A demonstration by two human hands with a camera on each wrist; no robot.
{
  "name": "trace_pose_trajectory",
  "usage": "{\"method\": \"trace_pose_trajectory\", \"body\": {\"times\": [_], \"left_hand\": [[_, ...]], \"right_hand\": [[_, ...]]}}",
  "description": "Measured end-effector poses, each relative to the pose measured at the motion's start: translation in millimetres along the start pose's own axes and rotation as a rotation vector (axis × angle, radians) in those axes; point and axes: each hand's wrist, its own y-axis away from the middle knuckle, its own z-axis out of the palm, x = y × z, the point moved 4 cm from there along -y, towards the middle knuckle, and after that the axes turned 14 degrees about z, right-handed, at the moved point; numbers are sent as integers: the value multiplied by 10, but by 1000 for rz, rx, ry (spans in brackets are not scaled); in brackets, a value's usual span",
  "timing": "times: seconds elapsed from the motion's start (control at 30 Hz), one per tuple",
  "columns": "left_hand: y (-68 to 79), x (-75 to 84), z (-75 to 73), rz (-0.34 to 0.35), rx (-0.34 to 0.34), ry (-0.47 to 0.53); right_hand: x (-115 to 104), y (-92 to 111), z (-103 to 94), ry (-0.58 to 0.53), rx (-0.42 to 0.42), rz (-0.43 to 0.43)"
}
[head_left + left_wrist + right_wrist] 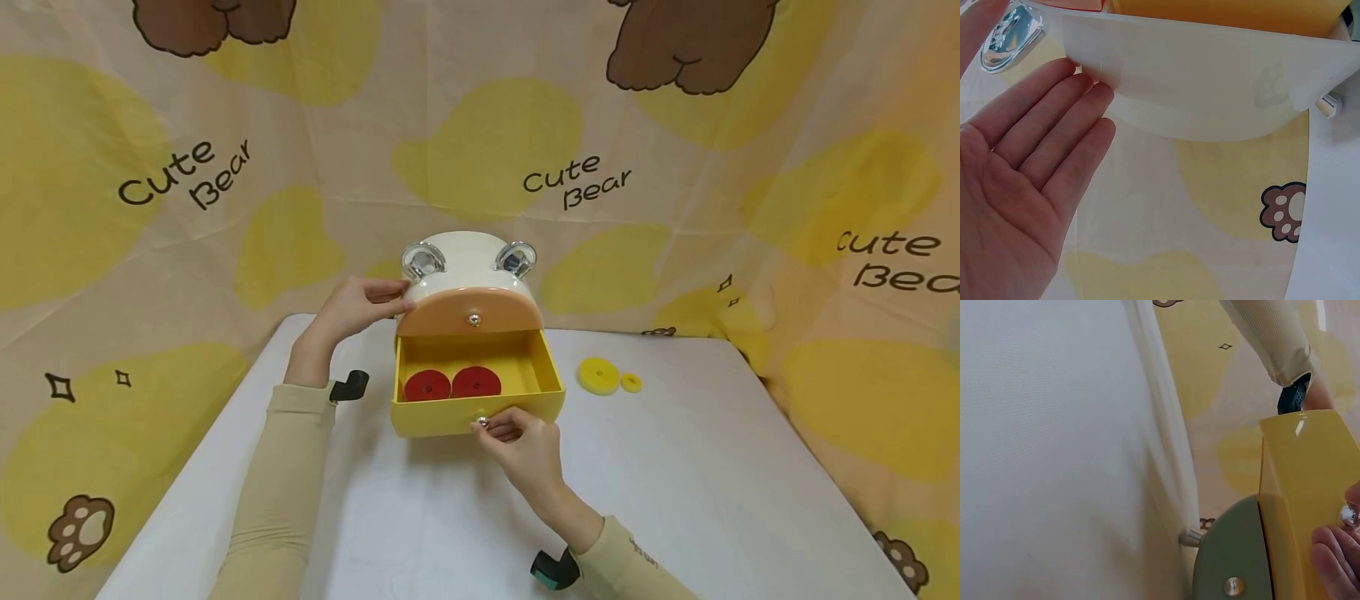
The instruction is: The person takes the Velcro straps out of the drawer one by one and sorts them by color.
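Note:
A small white cabinet (468, 265) with two shiny silver ring-shaped pieces on top stands on the table. Its yellow drawer (431, 422) is pulled out, with two red discs (477, 382) lying inside. Thumb and fingers of my right hand (531, 458) pinch the round silver knob (483, 422) on the drawer's front. My left hand (351, 312) touches the cabinet's left side near the top; in the left wrist view its fingers lie straight, fingertips against the white wall. The orange drawer (510, 313) above is closed. Below, a green front (1230, 550) shows in the right wrist view.
To the cabinet's right, a larger yellow disc (598, 376) and a smaller yellow disc (632, 382) lie on the white-covered table (675, 483). Behind it hangs a printed cloth (487, 142) with bears and lettering. A short peg-like foot (1190, 537) supports the cabinet.

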Motion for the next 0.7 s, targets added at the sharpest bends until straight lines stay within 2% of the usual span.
{"method": "trace_pose_trajectory", "body": {"times": [0.7], "left_hand": [[32, 44, -4, 12, 8, -11]], "right_hand": [[2, 56, -17, 1, 1, -25]]}}
